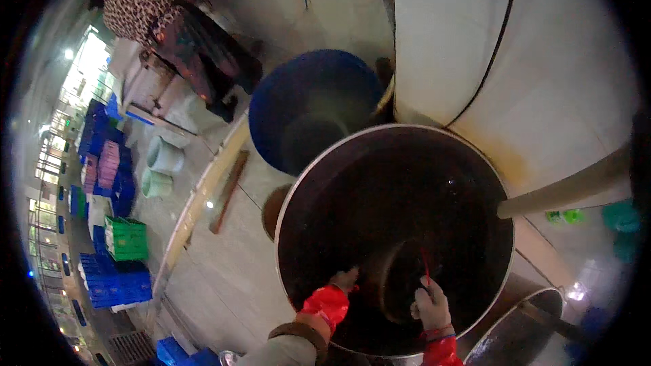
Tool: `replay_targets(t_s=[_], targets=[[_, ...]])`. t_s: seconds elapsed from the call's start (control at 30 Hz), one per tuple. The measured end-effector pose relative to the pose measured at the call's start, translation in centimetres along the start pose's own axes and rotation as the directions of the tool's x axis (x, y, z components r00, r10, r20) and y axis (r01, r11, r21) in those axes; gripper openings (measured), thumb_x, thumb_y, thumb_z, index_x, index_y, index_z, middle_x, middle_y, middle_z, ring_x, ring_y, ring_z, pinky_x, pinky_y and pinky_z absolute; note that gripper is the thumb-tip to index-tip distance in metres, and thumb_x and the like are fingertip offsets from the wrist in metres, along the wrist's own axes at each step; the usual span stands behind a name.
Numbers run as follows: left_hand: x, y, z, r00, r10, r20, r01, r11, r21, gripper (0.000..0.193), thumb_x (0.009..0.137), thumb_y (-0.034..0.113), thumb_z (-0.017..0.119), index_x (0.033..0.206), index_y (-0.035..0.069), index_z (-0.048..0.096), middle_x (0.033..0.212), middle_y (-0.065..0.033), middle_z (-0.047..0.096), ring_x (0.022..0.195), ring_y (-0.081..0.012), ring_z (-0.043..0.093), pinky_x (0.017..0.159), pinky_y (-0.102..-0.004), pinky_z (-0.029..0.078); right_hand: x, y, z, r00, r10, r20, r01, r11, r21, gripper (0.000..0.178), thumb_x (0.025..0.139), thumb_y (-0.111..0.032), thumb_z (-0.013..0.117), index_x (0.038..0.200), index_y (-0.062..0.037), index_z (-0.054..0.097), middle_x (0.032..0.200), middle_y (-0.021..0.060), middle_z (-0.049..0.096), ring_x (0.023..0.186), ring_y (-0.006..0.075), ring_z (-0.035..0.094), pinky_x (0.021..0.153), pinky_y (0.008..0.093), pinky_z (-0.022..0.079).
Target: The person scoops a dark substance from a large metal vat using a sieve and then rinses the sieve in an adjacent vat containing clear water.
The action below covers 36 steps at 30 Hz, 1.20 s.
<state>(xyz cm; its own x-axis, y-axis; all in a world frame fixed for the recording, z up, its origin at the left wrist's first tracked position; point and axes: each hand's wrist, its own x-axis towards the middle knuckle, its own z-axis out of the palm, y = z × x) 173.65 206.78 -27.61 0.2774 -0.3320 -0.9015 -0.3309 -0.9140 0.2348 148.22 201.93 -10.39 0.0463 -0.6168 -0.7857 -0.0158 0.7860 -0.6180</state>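
A large round metal vat (pixel 279 257) with a pale rim and very dark inside stands before me. Both my forearms, in red sleeves, reach over its near edge. Low inside the vat, a curved brownish rim (pixel 385 274) shows, like that of a round container; the dark blurs its outline. My left hand (pixel 344 279) is left of this curve, its fingers in shadow, so its grip is unclear. To the right of the curve, my right hand (pixel 431 303), pale as if gloved, is closed. A thin red strand (pixel 426 257) rises from its fingers.
Beyond the vat stands a big blue tub (pixel 271 105). A thick pipe (pixel 569 186) reaches the vat's right rim; another metal vessel (pixel 512 332) is at lower right. Blue crates (pixel 115 288), a green crate (pixel 127 238) and pale buckets (pixel 165 156) line the left. A person (pixel 190 47) bends over at far left.
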Motion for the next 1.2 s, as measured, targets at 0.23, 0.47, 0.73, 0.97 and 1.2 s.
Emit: replay_targets(t_s=[0.23,0.47,0.73,0.97,1.2], targets=[[-0.5,-2.3,1.4,0.984,0.110,0.139,-0.040,0.900,-0.434,0.063,0.100,0.051,0.045,0.136,0.001,0.055,0.135,-0.0204,0.059,0.122,-0.0341,0.059,0.101,-0.0440,0.046,-10.3,-5.0,4.3,0.951,-0.247,0.184,0.303,0.856,-0.420,0.062,0.090,-0.025,0.067,0.142,0.0024,0.046,0.091,0.0211,0.068,0.082,0.0277,0.068,0.076,0.0370,0.054],[-10.6,1.0,-1.2,0.835,0.338,0.433,0.097,0.685,-0.722,0.064,0.100,0.052,0.044,0.140,0.002,0.052,0.139,-0.0188,0.056,0.123,-0.0314,0.057,0.102,-0.0427,0.046,-22.9,-9.7,6.0,0.854,-0.457,0.250,0.508,0.625,-0.592,0.062,0.093,-0.027,0.065,0.143,0.0027,0.043,0.098,0.0279,0.068,0.087,0.0364,0.071,0.077,0.0428,0.054],[-21.7,2.2,-7.2,0.635,0.553,0.539,0.074,0.651,-0.755,0.066,0.101,0.054,0.043,0.144,0.003,0.047,0.144,-0.0171,0.053,0.125,-0.0284,0.056,0.102,-0.0412,0.045,-33.9,-10.9,4.3,0.820,-0.572,0.017,0.501,0.704,-0.504,0.057,0.091,-0.020,0.068,0.139,0.0052,0.048,0.095,0.0203,0.069,0.082,0.0277,0.070,0.076,0.0369,0.054],[-20.7,3.5,-1.0,0.399,0.804,0.440,-0.883,0.467,-0.053,0.067,0.098,0.057,0.052,0.138,0.003,0.055,0.133,-0.0165,0.061,0.115,-0.0268,0.061,0.096,-0.0381,0.049,-39.3,-8.8,-2.0,0.635,-0.737,-0.230,0.708,0.675,-0.207,0.048,0.096,-0.009,0.057,0.140,0.0090,0.049,0.108,0.0090,0.067,0.095,0.0153,0.062,0.083,0.0287,0.050],[-31.0,6.4,3.4,0.725,0.532,0.438,-0.636,0.761,0.130,0.086,0.083,0.073,0.059,0.115,-0.007,0.068,0.103,-0.0210,0.071,0.094,-0.0336,0.068,0.082,-0.0402,0.051,-37.2,-3.0,-12.2,0.676,-0.604,-0.423,0.684,0.727,0.055,0.048,0.097,-0.014,0.056,0.139,0.0076,0.051,0.126,0.0137,0.064,0.112,0.0210,0.060,0.097,0.0336,0.047]])
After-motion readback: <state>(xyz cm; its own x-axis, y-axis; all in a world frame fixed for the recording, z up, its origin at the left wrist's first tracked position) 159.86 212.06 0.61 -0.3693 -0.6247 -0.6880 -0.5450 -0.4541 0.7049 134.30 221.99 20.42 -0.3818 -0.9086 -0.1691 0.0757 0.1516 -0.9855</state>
